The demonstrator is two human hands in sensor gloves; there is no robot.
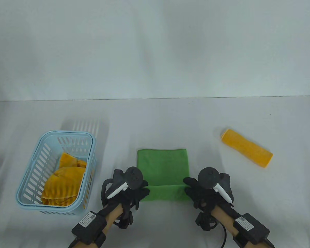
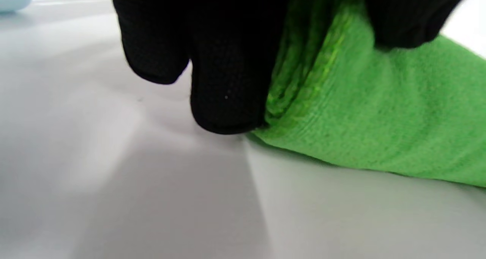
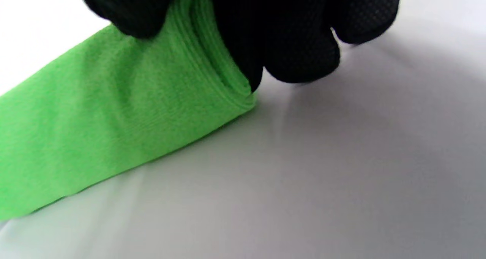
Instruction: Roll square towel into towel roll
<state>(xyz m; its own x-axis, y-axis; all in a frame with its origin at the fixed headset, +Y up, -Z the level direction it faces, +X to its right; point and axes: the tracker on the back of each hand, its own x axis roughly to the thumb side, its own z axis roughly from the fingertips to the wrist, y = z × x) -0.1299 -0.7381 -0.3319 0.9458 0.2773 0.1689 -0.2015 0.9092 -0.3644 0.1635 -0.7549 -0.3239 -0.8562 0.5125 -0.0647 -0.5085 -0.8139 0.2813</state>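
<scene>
A green towel (image 1: 163,165) lies folded flat on the table, its near edge turned over into a low roll (image 1: 165,192). My left hand (image 1: 142,192) grips the roll's left end, and my right hand (image 1: 190,187) grips its right end. In the left wrist view the gloved fingers (image 2: 228,80) press against the rolled end of the towel (image 2: 379,118). In the right wrist view the fingers (image 3: 296,42) hold the layered end of the roll (image 3: 125,111).
A light blue basket (image 1: 33,175) at the left holds crumpled yellow towels (image 1: 63,180). A rolled yellow towel (image 1: 246,147) lies at the right. The table's far edge meets a white wall.
</scene>
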